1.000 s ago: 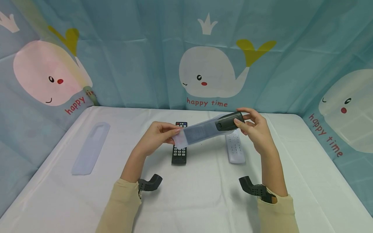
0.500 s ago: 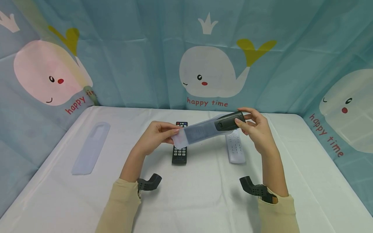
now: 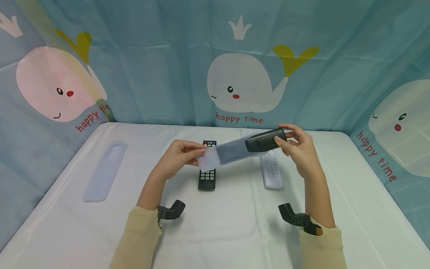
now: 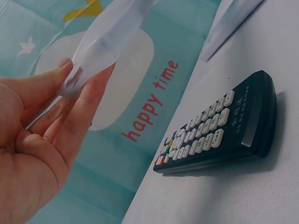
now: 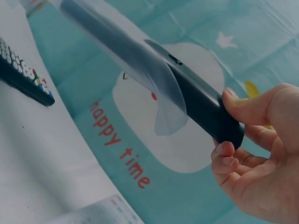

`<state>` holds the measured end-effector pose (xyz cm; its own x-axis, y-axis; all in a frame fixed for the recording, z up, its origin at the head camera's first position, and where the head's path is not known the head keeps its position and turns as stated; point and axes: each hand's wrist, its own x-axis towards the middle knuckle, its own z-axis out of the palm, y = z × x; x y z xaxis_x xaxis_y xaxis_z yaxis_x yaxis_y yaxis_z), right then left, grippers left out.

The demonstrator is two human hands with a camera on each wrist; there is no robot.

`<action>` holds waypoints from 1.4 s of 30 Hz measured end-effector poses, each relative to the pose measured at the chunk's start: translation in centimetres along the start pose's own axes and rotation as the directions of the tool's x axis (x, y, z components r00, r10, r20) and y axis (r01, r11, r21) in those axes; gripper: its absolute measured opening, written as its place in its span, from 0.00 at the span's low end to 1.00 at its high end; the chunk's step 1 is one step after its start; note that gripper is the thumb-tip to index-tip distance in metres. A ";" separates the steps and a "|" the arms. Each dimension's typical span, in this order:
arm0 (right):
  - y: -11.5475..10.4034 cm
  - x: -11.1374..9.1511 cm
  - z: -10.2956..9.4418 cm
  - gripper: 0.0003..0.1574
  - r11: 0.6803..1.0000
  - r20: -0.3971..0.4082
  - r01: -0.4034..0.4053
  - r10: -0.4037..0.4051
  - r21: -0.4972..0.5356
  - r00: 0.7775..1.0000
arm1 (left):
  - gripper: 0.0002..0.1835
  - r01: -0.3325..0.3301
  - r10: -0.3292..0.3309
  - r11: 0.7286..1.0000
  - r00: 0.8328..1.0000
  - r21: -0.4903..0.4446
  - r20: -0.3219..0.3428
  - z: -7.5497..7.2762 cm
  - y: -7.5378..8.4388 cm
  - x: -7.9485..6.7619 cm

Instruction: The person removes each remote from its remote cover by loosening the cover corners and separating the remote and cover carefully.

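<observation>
A dark remote control (image 3: 267, 140) is held back side up above the table, its left part inside a translucent silicone sleeve (image 3: 235, 150). My right hand (image 3: 299, 149) pinches the bare end of the remote between thumb and fingers. At the other end, my left hand (image 3: 178, 157) pinches the flat, unfilled tip of the sleeve. In the right wrist view the sleeve's open mouth (image 5: 170, 112) flares around the remote's body. Below the sleeve lies a black remote (image 3: 206, 181) with pale buttons, partly hidden by it.
On the white-covered table (image 3: 231, 228), a remote in a whitish cover (image 3: 271, 172) lies right of the black one. Another translucent sleeve (image 3: 105, 172) lies flat at the left. A blue curtain (image 3: 168, 74) with whale prints hangs behind the table.
My right hand has moved slightly right, drawing the dark remote further out of the sleeve, so more of it is bare. My left hand keeps its grip on the sleeve's tip.
</observation>
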<state>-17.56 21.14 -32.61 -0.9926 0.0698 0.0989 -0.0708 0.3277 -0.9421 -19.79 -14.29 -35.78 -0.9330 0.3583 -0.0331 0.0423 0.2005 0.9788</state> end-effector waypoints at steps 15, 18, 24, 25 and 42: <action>0.1 0.0 -0.2 0.22 0.999 -0.053 0.022 -0.020 0.038 0.998 | 0.16 -0.012 0.012 1.000 1.000 -0.001 -0.016 0.5 -0.2 0.2; 0.1 0.0 -0.3 0.22 0.999 -0.065 0.024 -0.020 0.049 0.998 | 0.16 -0.017 0.017 1.000 1.000 -0.003 -0.020 0.7 -0.1 0.1; 0.1 -0.1 -0.4 0.21 0.997 -0.078 0.027 -0.022 0.068 0.997 | 0.16 -0.027 0.027 1.000 0.999 -0.011 -0.017 0.7 -0.1 0.2; 0.1 -0.1 -0.4 0.21 0.997 -0.078 0.028 -0.023 0.070 0.997 | 0.16 -0.029 0.028 1.000 0.999 -0.011 -0.017 0.7 0.0 0.1; 0.1 -0.2 -0.8 0.26 0.999 -0.123 0.006 0.001 0.051 0.992 | 0.15 -0.018 0.019 1.000 0.999 0.023 -0.041 -0.1 0.1 -0.1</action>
<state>-17.34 21.90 -32.50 -0.9730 0.1857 0.1370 -0.0813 0.2797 -0.9566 -19.70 -14.40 -35.69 -0.9461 0.3238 -0.0065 0.0670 0.2155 0.9742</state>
